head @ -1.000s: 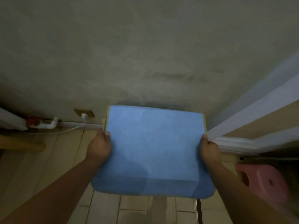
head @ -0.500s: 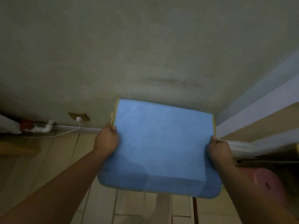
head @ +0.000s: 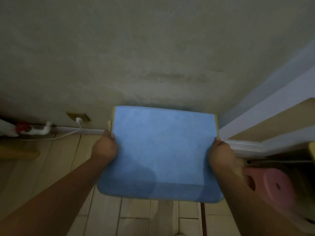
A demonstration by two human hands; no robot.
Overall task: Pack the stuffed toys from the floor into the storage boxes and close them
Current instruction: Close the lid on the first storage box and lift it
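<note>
Above the wooden floor [head: 56, 167], left hand [head: 105, 147] and right hand [head: 221, 156] grip opposite sides of a closed blue-topped storage box [head: 162, 150]

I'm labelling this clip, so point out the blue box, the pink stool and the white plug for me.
blue box [head: 162, 150], head view, middle of its soft blue top.
pink stool [head: 276, 186], head view, on its round pink seat.
white plug [head: 78, 119], head view, on the plug body in the wall socket.
</note>
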